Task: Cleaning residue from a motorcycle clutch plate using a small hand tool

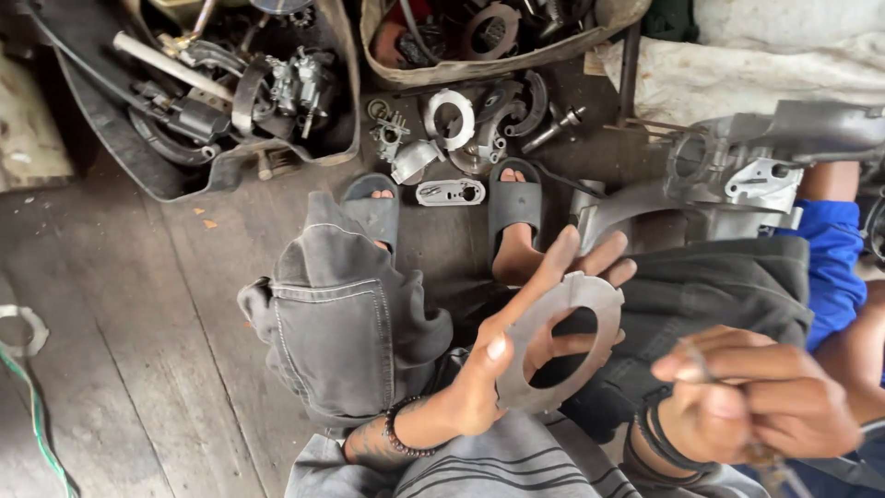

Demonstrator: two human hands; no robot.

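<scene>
Nearest: your right hand [761, 406] is closed in a loose fist around something thin; a slim sliver shows between thumb and forefinger, too blurred to say what it is. Your left hand [516, 346] grips the flat grey ring plate [562, 346], thumb on its near rim, fingers splayed behind it, held tilted above your lap.

Risk: the plate is pinched at one edge only. With the fingers this open it could pivot and drop between your knees [350, 323] onto the wooden floor [138, 323], where a thin plate may bend or pick up grit.

Mid: both sandalled feet [512, 217] rest flat, a small silver cover [450, 192] lying between them.

Far: loose metal parts [461, 124] lie just beyond your toes, so a dropped plate could get lost among them. A large grey casting [737, 175] sits near your right knee, beside another person's blue sleeve [834, 267]. An open bag of parts [221, 92] lies far left.
</scene>
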